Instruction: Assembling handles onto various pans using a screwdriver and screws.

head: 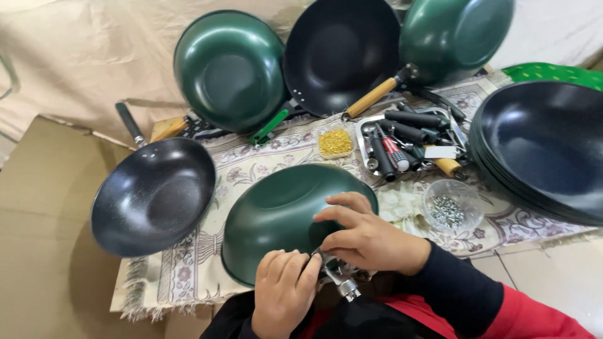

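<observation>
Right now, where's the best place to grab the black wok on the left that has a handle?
Probably by its dark handle. The black wok rests tilted on the mat's edge, and the handle sticks out at its upper left rim toward the cardboard. Come from the upper left, where nothing blocks it. Both hands are busy with the green wok.
</observation>
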